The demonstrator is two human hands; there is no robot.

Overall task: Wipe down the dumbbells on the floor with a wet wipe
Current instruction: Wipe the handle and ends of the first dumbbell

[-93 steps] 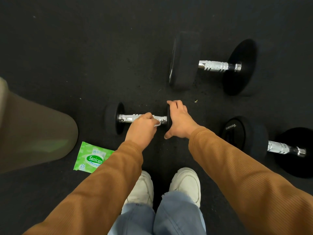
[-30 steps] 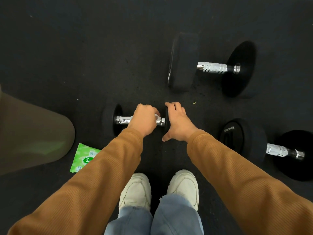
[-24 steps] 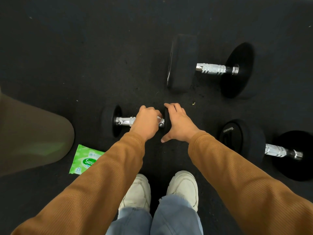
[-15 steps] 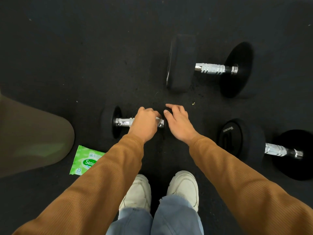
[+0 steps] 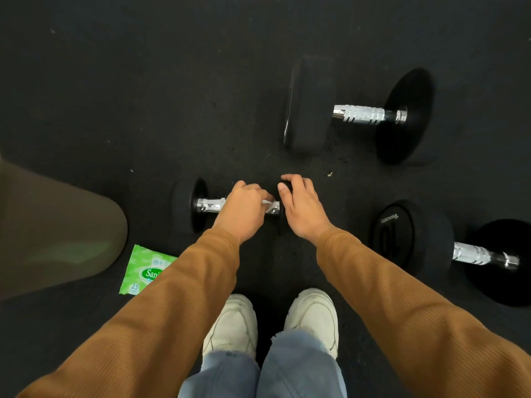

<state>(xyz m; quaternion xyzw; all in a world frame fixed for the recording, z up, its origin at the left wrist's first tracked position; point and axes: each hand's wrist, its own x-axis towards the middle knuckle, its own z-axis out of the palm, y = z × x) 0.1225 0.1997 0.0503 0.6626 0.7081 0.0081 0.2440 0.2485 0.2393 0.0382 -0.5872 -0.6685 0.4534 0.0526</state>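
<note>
Two arms in rust-brown ribbed sleeves (image 5: 172, 311) are reaching down over a dark speckled rubber floor (image 5: 143, 96). The left hand (image 5: 244, 209) is gripping a crumpled white wet wipe (image 5: 267, 203), its fingers curling closed round the wipe and pressing it against the ribbed chrome handle of a small dumbbell with round black rubber heads (image 5: 199, 208), near the bar's right end. The right hand (image 5: 303, 209) is holding the small dumbbell's right head, with fingers and thumb curling over its top edge and the palm covering most of it. The small dumbbell is lying on the floor just ahead of a pair of off-white trainers (image 5: 232, 323) showing below pale blue jeans (image 5: 230, 374). A larger black dumbbell with a chrome handle (image 5: 359, 114) is lying well beyond it to the right, and another black dumbbell with white lettering on its head (image 5: 411, 239) is lying near the right sleeve. A flat green wet-wipe packet (image 5: 140, 271) is lying on the floor beside the left sleeve, partly hidden by it. A blurred olive-brown shape (image 5: 57, 225) is filling the left edge; what it is cannot be told.
</note>
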